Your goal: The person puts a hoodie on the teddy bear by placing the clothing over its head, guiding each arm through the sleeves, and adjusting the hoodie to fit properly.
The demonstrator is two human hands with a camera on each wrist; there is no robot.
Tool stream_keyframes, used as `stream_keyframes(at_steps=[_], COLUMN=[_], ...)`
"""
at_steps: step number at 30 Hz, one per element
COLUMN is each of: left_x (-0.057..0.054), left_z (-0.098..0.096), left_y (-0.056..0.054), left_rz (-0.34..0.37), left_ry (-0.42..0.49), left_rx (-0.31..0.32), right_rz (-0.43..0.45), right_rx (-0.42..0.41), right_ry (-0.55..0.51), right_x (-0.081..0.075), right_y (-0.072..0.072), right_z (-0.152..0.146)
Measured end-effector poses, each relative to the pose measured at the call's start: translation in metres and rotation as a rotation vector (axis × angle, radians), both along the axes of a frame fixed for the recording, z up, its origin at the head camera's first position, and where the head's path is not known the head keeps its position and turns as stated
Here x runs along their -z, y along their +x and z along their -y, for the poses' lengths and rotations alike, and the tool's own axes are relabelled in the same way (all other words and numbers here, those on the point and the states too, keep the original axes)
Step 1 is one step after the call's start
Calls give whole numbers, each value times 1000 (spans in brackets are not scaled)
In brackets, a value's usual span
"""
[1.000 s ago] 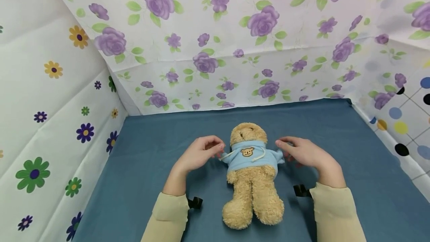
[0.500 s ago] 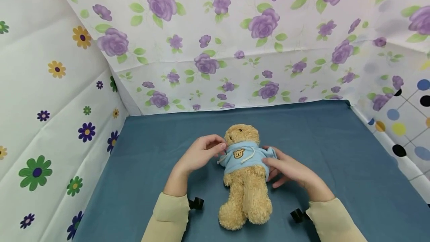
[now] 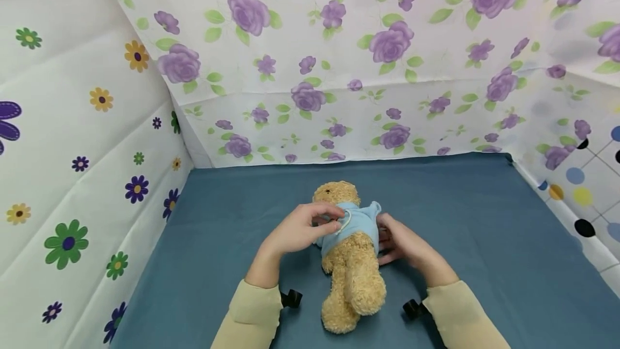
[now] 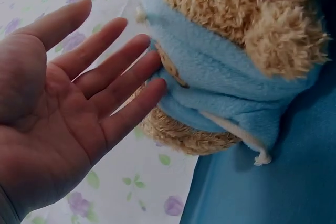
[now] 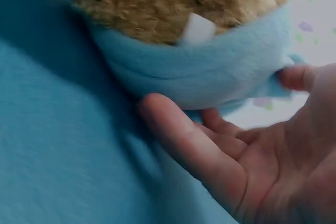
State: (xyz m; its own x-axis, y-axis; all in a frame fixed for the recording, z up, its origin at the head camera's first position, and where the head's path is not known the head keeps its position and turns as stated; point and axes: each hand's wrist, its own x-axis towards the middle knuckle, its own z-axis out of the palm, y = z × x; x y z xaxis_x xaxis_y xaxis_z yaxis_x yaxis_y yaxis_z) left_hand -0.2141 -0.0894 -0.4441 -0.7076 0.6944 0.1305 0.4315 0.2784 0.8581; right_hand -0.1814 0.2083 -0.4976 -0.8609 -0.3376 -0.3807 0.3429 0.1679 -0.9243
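Observation:
A tan plush teddy bear [image 3: 356,273] in a light-blue hoodie [image 3: 360,225] lies tilted onto its side on the blue cloth, its front turned leftward. Over the chest, near the white drawstring, is my left hand [image 3: 310,225]; in the left wrist view its fingers [image 4: 118,80] are straight and spread, the tips at the hoodie front. My right hand [image 3: 407,244] is at the bear's back. Its fingers [image 5: 189,140] reach against the hoodie in the right wrist view, fairly straight, and the thumb lies by the sleeve. A white tag [image 5: 199,29] shows on the fur.
Blue cloth [image 3: 242,203] covers the table around the bear. A white sheet with purple roses [image 3: 271,123] hangs at the back. Flower-print sheeting [image 3: 101,187] stands on the left and dotted sheeting [image 3: 586,176] on the right. Black camera mounts [image 3: 293,299] sit at both wrists.
The bear has rolled from its back toward the left, its right-side sleeve rising. My right hand has moved left from beside the bear to its back. My left hand has shifted slightly right over the chest.

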Motion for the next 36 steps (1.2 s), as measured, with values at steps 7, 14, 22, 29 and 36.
stream_keyframes(at_steps=[7,14,22,29,36], left_x=[5,2,-1,1,-1], left_z=[-13,-8,-2,0,-5], left_y=[0,0,-2,-6,-1], left_rz=[-53,-70,-155,-292,-443], left_ry=[-58,-36,31,-92,-253], left_rx=[112,59,-64,-166,-361], right_rz=[29,-82,-36,-119,-394], right_rx=[-109,-41,-62,-2,161], right_ry=[130,239,-26,178,432], right_x=[-20,-13,9,1,-16], right_y=[8,6,1,-10,-3], right_z=[-15,5,28,47,47])
